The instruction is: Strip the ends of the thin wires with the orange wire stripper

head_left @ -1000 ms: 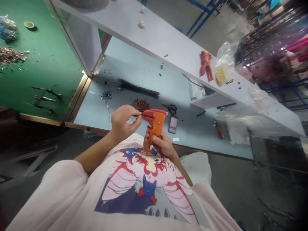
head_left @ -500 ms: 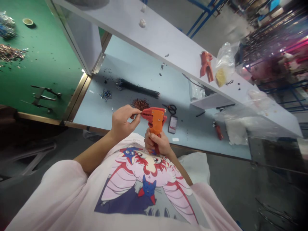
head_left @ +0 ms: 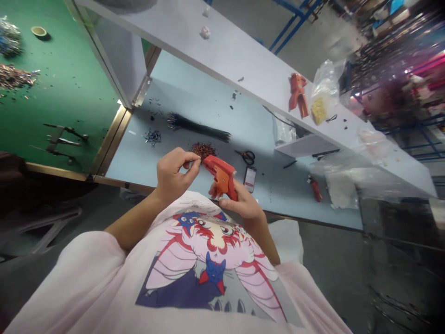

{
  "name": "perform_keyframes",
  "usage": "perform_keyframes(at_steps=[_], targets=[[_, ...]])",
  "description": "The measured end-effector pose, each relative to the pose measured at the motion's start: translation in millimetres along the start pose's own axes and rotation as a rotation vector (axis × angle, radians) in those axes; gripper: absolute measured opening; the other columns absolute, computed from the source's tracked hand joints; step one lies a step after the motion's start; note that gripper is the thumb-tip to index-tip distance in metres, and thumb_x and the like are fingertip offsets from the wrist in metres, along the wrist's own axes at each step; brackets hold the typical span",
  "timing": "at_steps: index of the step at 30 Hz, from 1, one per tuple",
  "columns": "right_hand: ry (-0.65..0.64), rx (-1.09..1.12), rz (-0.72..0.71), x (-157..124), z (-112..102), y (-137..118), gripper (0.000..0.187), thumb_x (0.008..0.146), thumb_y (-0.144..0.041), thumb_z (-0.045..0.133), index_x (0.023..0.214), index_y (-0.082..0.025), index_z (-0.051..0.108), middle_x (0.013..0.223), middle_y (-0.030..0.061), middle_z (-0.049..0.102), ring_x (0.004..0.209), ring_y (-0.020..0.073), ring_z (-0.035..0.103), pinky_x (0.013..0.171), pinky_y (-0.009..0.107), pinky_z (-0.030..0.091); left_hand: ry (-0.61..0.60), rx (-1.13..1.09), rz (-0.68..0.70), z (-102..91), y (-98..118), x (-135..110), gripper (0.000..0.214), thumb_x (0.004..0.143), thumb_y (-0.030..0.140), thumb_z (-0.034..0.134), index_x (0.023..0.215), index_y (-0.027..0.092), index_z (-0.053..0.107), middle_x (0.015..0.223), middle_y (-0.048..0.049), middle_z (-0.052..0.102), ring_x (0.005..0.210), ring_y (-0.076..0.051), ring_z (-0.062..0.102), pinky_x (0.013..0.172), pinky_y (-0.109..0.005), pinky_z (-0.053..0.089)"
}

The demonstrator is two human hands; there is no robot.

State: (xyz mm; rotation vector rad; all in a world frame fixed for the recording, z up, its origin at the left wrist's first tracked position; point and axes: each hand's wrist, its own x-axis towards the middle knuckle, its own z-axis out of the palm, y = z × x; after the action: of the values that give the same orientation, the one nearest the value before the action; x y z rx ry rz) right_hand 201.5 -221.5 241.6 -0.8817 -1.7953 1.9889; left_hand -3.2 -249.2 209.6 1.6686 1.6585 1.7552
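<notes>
My left hand [head_left: 175,172] is closed in a pinch, with a thin dark wire [head_left: 195,160] just showing at the thumb and fingertips. To its right, my right hand [head_left: 239,200] is wrapped around an orange and red wire stripper [head_left: 224,178]. The stripper's jaw end points up and left, a short gap from my left fingertips. Behind the stripper lies a pile of small copper-coloured bits [head_left: 203,149]. A long bundle of dark wires [head_left: 200,127] lies beyond that on the light blue tabletop [head_left: 139,157].
Right of my hands are scissors [head_left: 247,157] and a phone [head_left: 250,178]. A small heap of blue and silver scraps [head_left: 153,136] lies left. A raised white shelf [head_left: 253,65] crosses the far side, holding another stripper [head_left: 298,95] and a plastic bag [head_left: 327,86]. Red-handled pliers [head_left: 315,189] lie right.
The wire stripper has tipped over to the left and its jaws have come away from my left fingertips. My right hand has shifted right and turned. My left hand moved slightly left.
</notes>
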Motion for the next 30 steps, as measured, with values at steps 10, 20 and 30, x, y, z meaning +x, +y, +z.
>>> perform_keyframes(at_steps=[10,20,30], targets=[[-0.300,0.713,0.115,-1.8,-1.5,40.9,0.056,0.064,-0.052,0.070,0.102,-0.016,0.049,0.085,0.0065,0.058,0.072,0.0189,0.060,0.066,0.038,0.052,-0.042,-0.015,0.009,1.0,3.5,1.7,0.003,0.078,0.016,0.061,0.076,0.018,0.064,0.063,0.0023,0.057,0.055,-0.007,0.047,0.056,-0.020,0.039],[-0.135,0.815,0.062,6.8,10.2,34.2,0.042,0.072,-0.042,0.066,0.100,-0.017,0.046,0.080,0.0024,0.055,0.064,0.0136,0.054,0.059,0.034,0.053,-0.050,0.048,0.013,3.1,-4.6,4.7,0.005,0.078,0.017,0.060,0.074,0.018,0.063,0.057,0.0041,0.046,0.053,-0.007,0.042,0.054,-0.021,0.035],[-0.355,1.043,0.070,18.3,12.8,44.1,0.056,0.065,-0.062,0.063,0.099,-0.023,0.041,0.069,-0.0058,0.045,0.051,0.0084,0.043,0.055,0.036,0.057,-0.189,-0.012,0.092,8.4,-12.4,6.3,0.009,0.077,0.017,0.057,0.070,0.019,0.063,0.053,0.0041,0.044,0.051,-0.008,0.039,0.052,-0.023,0.032]])
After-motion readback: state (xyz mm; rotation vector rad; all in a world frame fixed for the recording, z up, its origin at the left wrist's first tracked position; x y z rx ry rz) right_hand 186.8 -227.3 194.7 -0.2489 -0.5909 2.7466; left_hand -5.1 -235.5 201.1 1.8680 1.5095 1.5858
